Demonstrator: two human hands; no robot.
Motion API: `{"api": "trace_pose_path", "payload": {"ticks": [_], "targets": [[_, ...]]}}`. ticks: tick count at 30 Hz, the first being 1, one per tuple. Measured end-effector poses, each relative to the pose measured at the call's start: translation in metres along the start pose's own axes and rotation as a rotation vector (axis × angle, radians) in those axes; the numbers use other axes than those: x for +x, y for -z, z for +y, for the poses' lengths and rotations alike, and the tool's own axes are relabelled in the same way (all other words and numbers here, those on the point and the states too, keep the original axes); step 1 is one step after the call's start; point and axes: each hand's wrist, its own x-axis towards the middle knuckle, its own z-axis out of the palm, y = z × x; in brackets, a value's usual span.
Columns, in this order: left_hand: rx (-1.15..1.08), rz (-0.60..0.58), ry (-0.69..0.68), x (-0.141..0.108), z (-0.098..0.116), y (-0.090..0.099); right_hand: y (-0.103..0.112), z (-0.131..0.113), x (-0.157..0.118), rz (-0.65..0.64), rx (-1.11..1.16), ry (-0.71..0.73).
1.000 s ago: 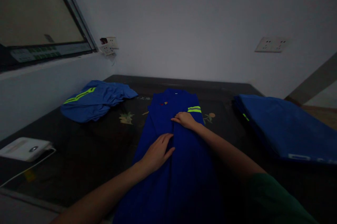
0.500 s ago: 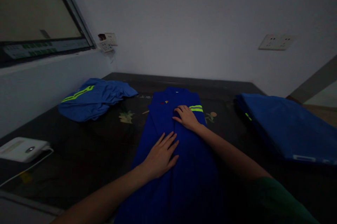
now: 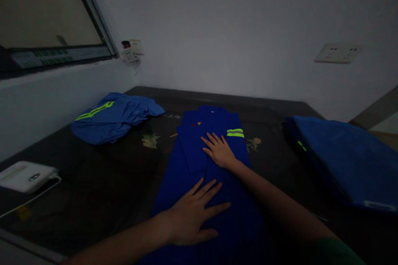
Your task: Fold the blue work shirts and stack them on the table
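A dark blue work jacket lies flat on a dark table, its collar toward the wall and a small coloured emblem on the chest. One sleeve is laid down along its front, and a yellow-green reflective band shows at the right edge. My right hand rests open on the jacket's upper middle, fingers spread. Nearer to me, my left hand is over the lower part, also open with fingers wide apart. Neither hand grips the cloth. The jacket's near end is partly hidden by my left arm and by shadow.
A crumpled blue garment with a reflective stripe lies at the back left. Folded blue garments are stacked on the right. A white device with a cable sits at the left edge. The wall bounds the table behind.
My left hand has moved toward me along the jacket and spread its fingers. My right hand has flattened from a bent pose and shifted slightly nearer. The view has shifted slightly.
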Motion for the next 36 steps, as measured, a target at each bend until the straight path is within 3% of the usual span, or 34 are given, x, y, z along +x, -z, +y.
{"api": "trace_pose_path", "payload": {"ticks": [10,12,15,17,19,21,24,27,29,31,33,36], "targets": [[0.096,0.031,-0.018,0.007,0.002,-0.009,0.005,-0.001,-0.001,0.011,0.057,0.022],[0.148,0.058,0.002,0.004,0.009,-0.007,0.014,-0.004,-0.004,0.073,0.128,0.031],[0.165,0.174,0.019,-0.018,0.032,-0.001,0.038,-0.012,-0.023,0.275,0.273,-0.013],[0.059,0.258,0.017,-0.047,0.053,0.001,0.057,-0.02,-0.052,0.394,0.384,-0.022],[-0.138,0.337,0.039,-0.081,0.073,-0.005,0.078,-0.029,-0.098,0.408,0.515,-0.002],[-0.353,0.445,0.136,-0.115,0.087,-0.021,0.095,-0.041,-0.157,0.295,0.677,-0.031],[-0.557,0.66,0.412,-0.156,0.092,-0.062,0.109,-0.063,-0.256,-0.029,0.962,-0.198],[-0.606,0.856,0.704,-0.178,0.084,-0.113,0.097,-0.081,-0.34,-0.395,1.153,-0.338],[-0.622,0.965,0.841,-0.18,0.077,-0.146,0.075,-0.088,-0.376,-0.444,1.119,-0.42],[-0.669,1.03,0.899,-0.172,0.07,-0.172,0.045,-0.093,-0.392,-0.3,1.034,-0.532],[-0.745,1.051,0.888,-0.158,0.068,-0.188,0.015,-0.101,-0.392,-0.09,0.993,-0.642],[-0.898,1.053,0.85,-0.138,0.074,-0.195,-0.017,-0.12,-0.372,0.12,1.04,-0.749]]}}
